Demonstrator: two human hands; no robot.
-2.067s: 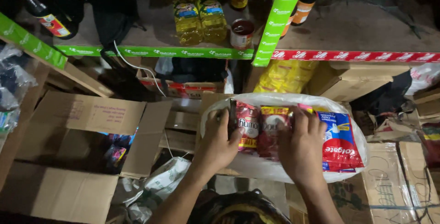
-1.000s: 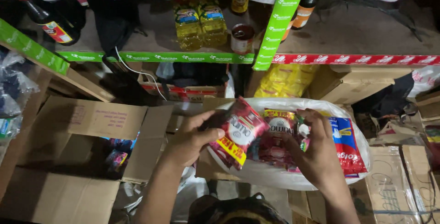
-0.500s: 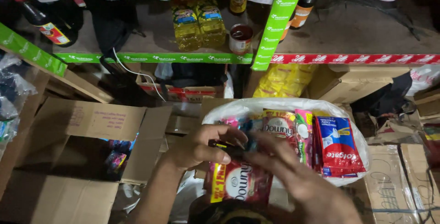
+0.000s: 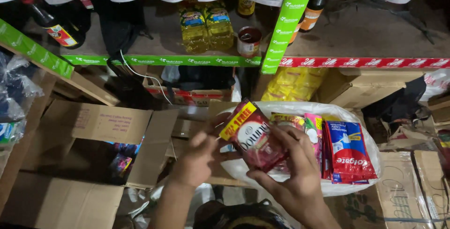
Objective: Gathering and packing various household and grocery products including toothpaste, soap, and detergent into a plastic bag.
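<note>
Both of my hands hold a dark red sachet pack (image 4: 253,135) with a yellow strip along its top edge, tilted in front of me. My left hand (image 4: 199,156) grips its left side, thumb up by the yellow strip. My right hand (image 4: 293,168) cups its lower right side from below. Just behind the pack sits a white plastic bag (image 4: 363,137) with several more sachet packs standing in it, among them a blue and red one (image 4: 349,151) and a pink one (image 4: 311,130).
An open cardboard box (image 4: 93,163) stands at the left with small packets inside. A shelf (image 4: 159,60) above carries cooking-oil bottles (image 4: 206,27), a tin can (image 4: 249,41), dark bottles and hanging price tags. More cardboard boxes (image 4: 370,86) lie at the right.
My hands pulled a dark red sachet pack out of the white bag, lowered it toward me, and now hold it raised and tilted in front of the bag.
</note>
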